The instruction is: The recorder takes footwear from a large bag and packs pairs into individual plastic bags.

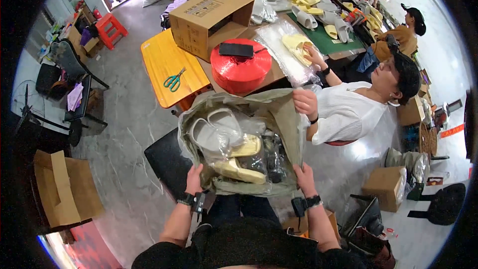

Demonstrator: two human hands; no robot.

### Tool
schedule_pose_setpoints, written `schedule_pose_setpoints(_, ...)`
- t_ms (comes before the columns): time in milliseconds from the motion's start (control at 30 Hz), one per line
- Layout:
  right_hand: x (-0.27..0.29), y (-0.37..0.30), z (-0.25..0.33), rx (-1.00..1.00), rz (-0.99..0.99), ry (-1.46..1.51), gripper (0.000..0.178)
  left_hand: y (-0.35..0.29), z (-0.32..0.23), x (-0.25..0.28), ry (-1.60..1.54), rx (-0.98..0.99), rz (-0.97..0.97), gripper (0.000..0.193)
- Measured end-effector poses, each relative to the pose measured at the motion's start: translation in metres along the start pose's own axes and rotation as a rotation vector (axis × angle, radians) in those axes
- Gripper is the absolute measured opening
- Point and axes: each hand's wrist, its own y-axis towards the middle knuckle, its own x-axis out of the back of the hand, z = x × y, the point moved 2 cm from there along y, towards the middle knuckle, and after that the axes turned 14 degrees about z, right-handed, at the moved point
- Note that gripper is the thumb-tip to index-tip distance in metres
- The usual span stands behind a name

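Note:
An olive-green woven sack [285, 114] stands wide-mouthed before me. My left hand [194, 179] is closed on its near left rim, and my right hand [305, 179] grips the near right rim. In the sack lie slippers in clear plastic bags: grey slippers [215, 132] towards the far left, yellow slippers [240, 171] nearer me, and a dark bagged bundle [273, 155] at the right, its kind unclear. A co-worker's hand [305, 103] touches the sack's far right rim. The sack's bottom is hidden under the slippers.
Beyond the sack, a large red twine roll [241, 75] carries a black phone-like slab [236, 50]. Teal-handled scissors [173, 81] lie on a yellow wooden stool [158, 65]. An open cardboard box [196, 25] stands behind. The seated co-worker [348, 112] is close on the right.

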Motion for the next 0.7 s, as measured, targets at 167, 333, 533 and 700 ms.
schedule_pose_setpoints(167, 0.004, -0.06, 0.006, 0.085, -0.032, 0.169, 0.026, -0.046, 0.01, -0.003, -0.06, 0.145, 0.118, 0.032)
schedule_pose_setpoints(333, 0.011, -0.12, -0.031, 0.001, 0.055, 0.12, 0.025, -0.113, -0.009, -0.032, 0.403, 0.2, 0.068, 0.034)
schedule_pose_setpoints(533, 0.025, -0.206, -0.071, -0.023, -0.112, 0.366, 0.021, -0.127, 0.031, -0.053, 0.606, 0.176, 0.126, 0.036)
schedule_pose_setpoints(700, 0.034, -0.241, -0.142, 0.134, 0.011, 0.196, 0.042, -0.135, 0.022, -0.079, 0.561, 0.11, 0.138, 0.036)
